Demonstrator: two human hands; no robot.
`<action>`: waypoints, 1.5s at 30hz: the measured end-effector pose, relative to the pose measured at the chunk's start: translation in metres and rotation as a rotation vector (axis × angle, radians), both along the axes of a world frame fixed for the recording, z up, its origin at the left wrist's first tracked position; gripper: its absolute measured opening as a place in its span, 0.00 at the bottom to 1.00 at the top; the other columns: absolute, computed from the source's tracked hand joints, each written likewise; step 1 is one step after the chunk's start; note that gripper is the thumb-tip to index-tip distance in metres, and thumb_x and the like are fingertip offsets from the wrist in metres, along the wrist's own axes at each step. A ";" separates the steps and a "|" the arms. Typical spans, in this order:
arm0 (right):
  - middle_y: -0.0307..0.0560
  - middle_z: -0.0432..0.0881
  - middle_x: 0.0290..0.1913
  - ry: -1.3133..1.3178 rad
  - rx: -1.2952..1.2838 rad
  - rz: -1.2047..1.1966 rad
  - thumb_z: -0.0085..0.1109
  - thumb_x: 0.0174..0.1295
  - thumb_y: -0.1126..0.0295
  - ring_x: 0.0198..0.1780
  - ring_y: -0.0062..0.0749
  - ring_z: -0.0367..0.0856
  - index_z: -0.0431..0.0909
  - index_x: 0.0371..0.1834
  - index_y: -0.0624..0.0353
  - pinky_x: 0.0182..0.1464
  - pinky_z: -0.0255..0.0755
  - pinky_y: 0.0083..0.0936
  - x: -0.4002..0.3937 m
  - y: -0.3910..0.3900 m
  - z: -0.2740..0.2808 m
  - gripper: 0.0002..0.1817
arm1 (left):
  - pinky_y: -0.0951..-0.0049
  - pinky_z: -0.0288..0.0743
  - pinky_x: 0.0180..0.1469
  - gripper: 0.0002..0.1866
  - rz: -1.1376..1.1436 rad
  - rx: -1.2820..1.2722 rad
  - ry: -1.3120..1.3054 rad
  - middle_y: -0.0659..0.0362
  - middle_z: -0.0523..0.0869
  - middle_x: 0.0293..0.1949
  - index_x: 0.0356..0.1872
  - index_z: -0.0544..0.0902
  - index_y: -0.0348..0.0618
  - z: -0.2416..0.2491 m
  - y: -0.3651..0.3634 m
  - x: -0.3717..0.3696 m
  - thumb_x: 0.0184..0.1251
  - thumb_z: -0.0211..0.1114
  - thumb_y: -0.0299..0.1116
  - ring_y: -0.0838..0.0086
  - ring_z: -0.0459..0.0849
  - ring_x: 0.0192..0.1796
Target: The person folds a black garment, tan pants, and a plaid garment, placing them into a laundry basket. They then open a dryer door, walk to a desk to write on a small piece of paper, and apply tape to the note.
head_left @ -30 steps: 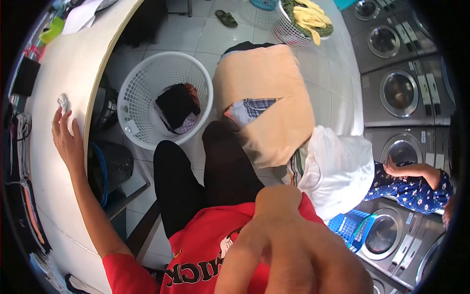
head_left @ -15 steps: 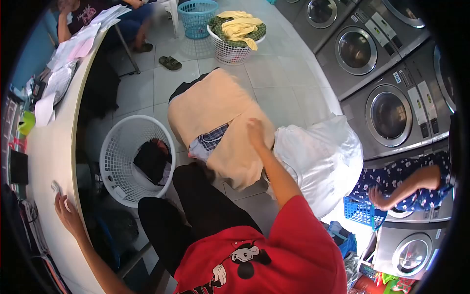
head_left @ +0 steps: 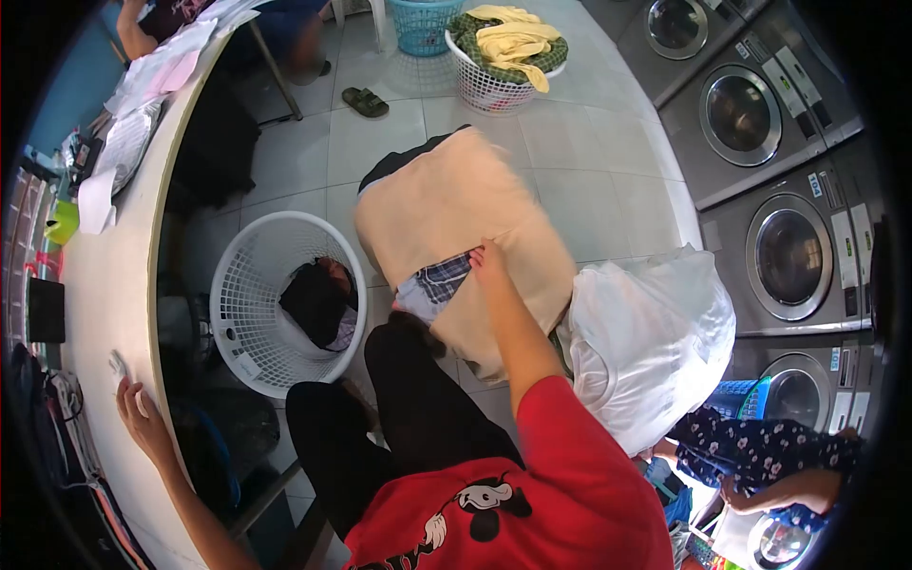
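Note:
My right hand has its fingertips closed on the edge of a peach cloth wrapped round a large bundle on the floor. Through a gap in the wrap, blue plaid fabric shows beside those fingers. My left hand lies on the white counter, fingers apart. At its fingertips is a small pale item, too small to name. A white perforated laundry basket with dark clothes stands left of the bundle. A full white bag leans against the bundle's right side.
A white basket heaped with green and yellow cloth and a blue basket stand farther back, near a green sandal. Washing machines line the right. A person in a floral garment bends at lower right; another sits behind the counter.
My right hand has shifted from the cloth's right side to its edge at the gap and closed there. The view has turned slightly. The person at right has bent lower, away from the blue basket.

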State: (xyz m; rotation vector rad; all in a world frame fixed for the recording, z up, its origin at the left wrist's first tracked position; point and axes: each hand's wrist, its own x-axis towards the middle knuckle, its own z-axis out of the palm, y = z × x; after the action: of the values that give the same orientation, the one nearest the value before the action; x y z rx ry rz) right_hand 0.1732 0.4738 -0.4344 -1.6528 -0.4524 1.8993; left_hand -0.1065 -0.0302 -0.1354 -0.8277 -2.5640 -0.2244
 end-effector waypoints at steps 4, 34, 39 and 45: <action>0.47 0.75 0.40 0.200 0.016 -0.426 0.50 0.57 0.59 0.32 0.33 0.74 0.67 0.41 0.57 0.30 0.67 0.23 -0.028 -0.010 0.012 0.15 | 0.65 0.62 0.55 0.07 -0.006 0.059 -0.059 0.51 0.72 0.50 0.38 0.74 0.38 0.001 0.003 0.003 0.60 0.49 0.25 0.58 0.69 0.54; 0.55 0.72 0.49 -0.151 0.963 0.280 0.41 0.63 0.55 0.52 0.43 0.69 0.69 0.49 0.68 0.56 0.58 0.29 -0.013 -0.056 0.175 0.25 | 0.66 0.62 0.56 0.07 -0.042 0.088 0.033 0.51 0.71 0.52 0.37 0.73 0.39 -0.003 -0.003 0.002 0.58 0.50 0.24 0.58 0.68 0.55; 0.55 0.76 0.37 -0.703 1.270 1.368 0.36 0.63 0.61 0.36 0.43 0.76 0.65 0.54 0.56 0.41 0.69 0.36 0.013 -0.158 0.206 0.19 | 0.64 0.62 0.55 0.09 -0.084 0.112 0.104 0.52 0.70 0.53 0.40 0.73 0.40 0.000 -0.001 0.010 0.58 0.51 0.25 0.58 0.68 0.55; 0.48 0.75 0.48 0.178 1.459 1.988 0.33 0.63 0.56 0.48 0.32 0.73 0.65 0.54 0.59 0.54 0.64 0.27 0.077 -0.305 0.204 0.23 | 0.65 0.54 0.60 0.19 -0.498 0.561 -0.345 0.49 0.68 0.56 0.54 0.65 0.35 -0.028 0.060 0.065 0.64 0.46 0.33 0.61 0.64 0.59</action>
State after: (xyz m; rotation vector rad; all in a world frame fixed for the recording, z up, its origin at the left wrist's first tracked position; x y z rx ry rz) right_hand 0.2505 0.1687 -0.2306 0.4471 -3.0080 1.3323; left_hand -0.0416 0.0300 -0.1635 -1.2515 -2.3279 -1.2648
